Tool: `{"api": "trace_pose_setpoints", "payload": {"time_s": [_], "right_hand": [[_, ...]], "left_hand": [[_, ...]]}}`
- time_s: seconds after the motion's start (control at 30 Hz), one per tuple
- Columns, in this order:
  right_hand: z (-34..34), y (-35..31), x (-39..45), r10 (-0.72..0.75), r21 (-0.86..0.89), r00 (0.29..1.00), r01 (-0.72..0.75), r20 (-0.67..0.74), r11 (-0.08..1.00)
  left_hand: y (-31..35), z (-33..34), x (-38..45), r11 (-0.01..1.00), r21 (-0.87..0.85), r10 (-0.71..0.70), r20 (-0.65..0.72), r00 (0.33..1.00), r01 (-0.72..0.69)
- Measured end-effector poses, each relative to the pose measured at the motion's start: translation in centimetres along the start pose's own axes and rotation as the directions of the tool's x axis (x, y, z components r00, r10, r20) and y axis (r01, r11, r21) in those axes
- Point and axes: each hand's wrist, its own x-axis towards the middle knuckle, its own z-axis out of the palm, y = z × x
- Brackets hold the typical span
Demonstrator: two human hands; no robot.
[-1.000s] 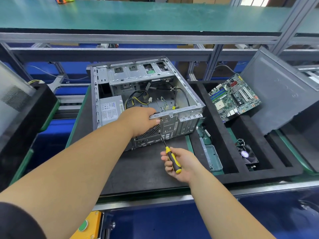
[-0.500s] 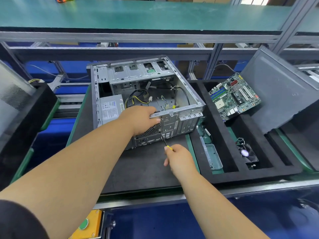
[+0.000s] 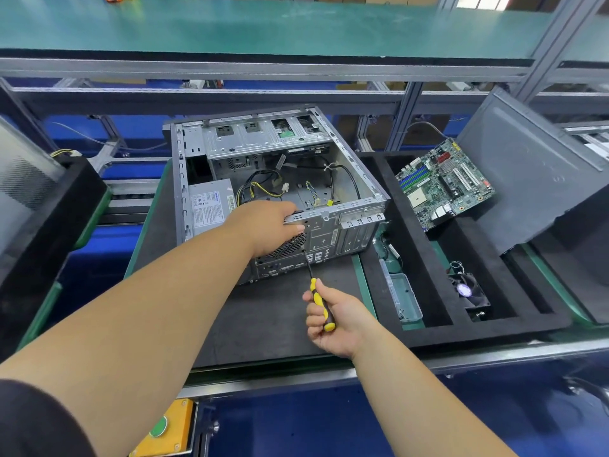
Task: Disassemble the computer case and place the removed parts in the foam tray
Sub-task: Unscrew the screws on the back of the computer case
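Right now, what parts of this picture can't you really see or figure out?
All in the head view:
- The screwdriver tip: too small and dark against the computer case rear panel to show which screw it meets.
- The left hand covers part of the rear fan grille.
- Print on the power supply label: too small to read.
- The yellow button box: cut off by the bottom edge.
- The right hand hides the handle's middle.

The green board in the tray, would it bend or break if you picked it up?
The board looks thin and flat, so probably stiff and light. Its many small chips and slots suggest it is fragile. It leans tilted on the tray wall, so a push might slide it.
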Motion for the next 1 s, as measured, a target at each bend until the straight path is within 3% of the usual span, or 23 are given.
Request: {"api": "trace_pose_setpoints", "payload": {"time_s": [0.07, 0.13, 0.17, 0.23, 0.3, 0.37, 0.4, 0.43, 0.5, 0.57, 0.67, 0.83, 0.93, 1.0], "right_hand": [[0.2, 0.6, 0.4, -0.069, -0.087, 0.994, 0.062, -0.084, 0.994], [0.3, 0.8, 0.6, -0.214, -0.331, 0.955, 0.138, -0.204, 0.933], [0.4, 0.8, 0.5, -0.328, -0.528, 0.913, 0.159, -0.243, 0.834], [0.3, 0.8, 0.2, -0.569, -0.872, 0.793, 0.104, -0.218, 0.479], [0.0, 0.8, 0.1, -0.695, -0.983, 0.707, -0.007, -0.136, 0.185], [0.1, 0.6, 0.3, -0.706, -0.992, 0.697, -0.059, -0.121, 0.111], [0.3, 0.3, 0.4, -0.666, -0.982, 0.729, -0.041, -0.155, 0.184], [0.7, 0.1, 0.5, -0.588, -0.937, 0.778, -0.002, -0.221, 0.349], [0.9, -0.2, 0.4, -0.330, -0.620, 0.893, 0.077, -0.305, 0.781], [0.3, 0.0, 0.2, -0.180, -0.258, 0.953, 0.115, -0.242, 0.959], [-0.4, 0.1, 0.0, -0.086, 0.011, 0.985, 0.088, -0.152, 0.996], [-0.2, 1.0, 0.4, -0.092, 0.059, 0.985, 0.102, -0.145, 0.993], [0.0, 1.4, 0.8, -0.237, -0.204, 0.942, 0.191, -0.236, 0.960], [0.0, 1.4, 0.7, -0.436, -0.541, 0.850, 0.228, -0.295, 0.810]], "left_hand": [[-0.1, 0.0, 0.0, 1.000, 0.003, 0.002, -0.001, 1.000, -0.002], [-0.1, 0.1, 0.0, 1.000, 0.001, -0.001, -0.001, 1.000, 0.001], [0.0, 0.1, 0.0, 1.000, 0.000, -0.002, -0.002, 1.000, 0.002], [0.0, 0.1, 0.0, 1.000, -0.002, -0.004, -0.005, 1.000, 0.004], [0.0, 0.0, 0.0, 1.000, -0.002, -0.004, -0.004, 1.000, 0.004], [-0.1, 0.0, 0.0, 1.000, -0.001, -0.004, -0.002, 1.000, 0.004], [-0.1, 0.1, 0.0, 1.000, -0.001, -0.004, -0.003, 1.000, 0.004], [-0.1, 0.1, 0.0, 1.000, -0.002, -0.003, -0.004, 1.000, 0.003], [-0.1, 0.2, 0.1, 1.000, -0.004, 0.000, -0.007, 1.000, 0.000], [-0.1, 0.2, 0.1, 1.000, 0.000, 0.002, -0.011, 1.000, -0.002], [-0.1, 0.2, 0.1, 1.000, 0.004, 0.006, -0.011, 1.000, -0.006], [-0.2, 0.2, 0.2, 1.000, 0.006, 0.023, -0.006, 1.000, -0.023], [-0.2, 0.2, 0.2, 1.000, 0.003, 0.025, -0.011, 1.000, -0.025], [-0.2, 0.2, 0.2, 1.000, 0.005, 0.027, -0.010, 1.000, -0.027]]}}
